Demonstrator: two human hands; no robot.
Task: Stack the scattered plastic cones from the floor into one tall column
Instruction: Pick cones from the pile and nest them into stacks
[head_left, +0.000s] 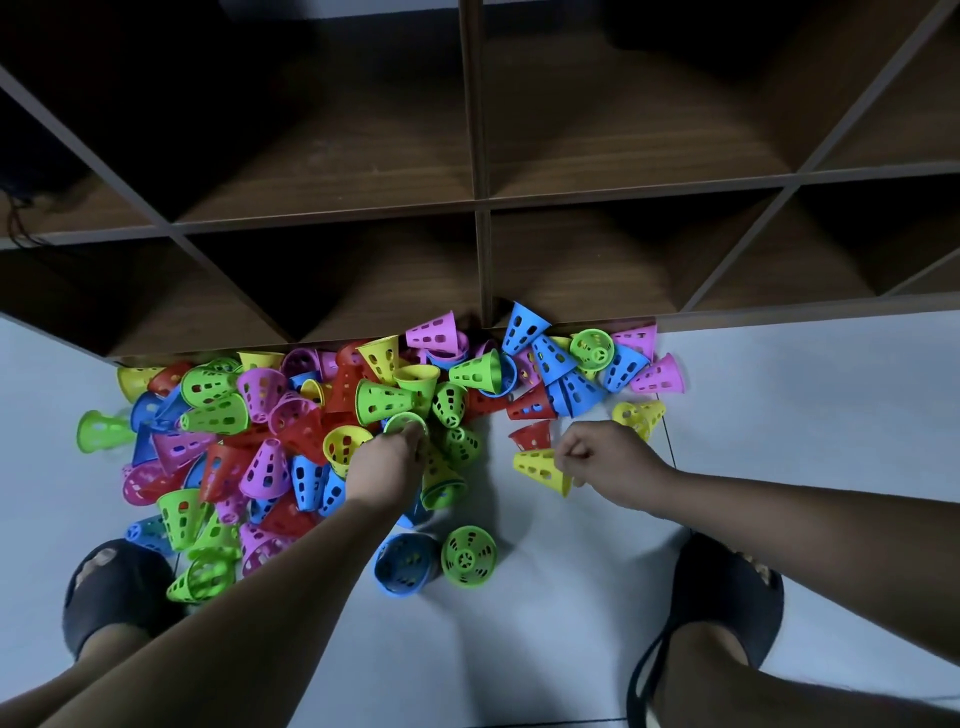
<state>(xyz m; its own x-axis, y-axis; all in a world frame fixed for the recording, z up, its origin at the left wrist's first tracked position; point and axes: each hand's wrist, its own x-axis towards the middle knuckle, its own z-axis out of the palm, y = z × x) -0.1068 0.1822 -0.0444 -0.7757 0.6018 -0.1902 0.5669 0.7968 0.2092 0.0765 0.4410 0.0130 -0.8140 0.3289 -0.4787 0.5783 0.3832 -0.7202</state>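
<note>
A pile of perforated plastic cones in red, blue, green, yellow and pink lies scattered on the pale floor in front of a shelf. My left hand grips a green cone by its rim at the pile's right side, above a lying green-and-yellow cone. My right hand pinches a yellow cone lying on its side. A red cone lies just beyond it. No tall column is in view.
A dark wooden cubby shelf stands right behind the pile. Near my feet lie a blue cone and a green cone. My feet in dark slippers flank the area. Bare floor extends to the right.
</note>
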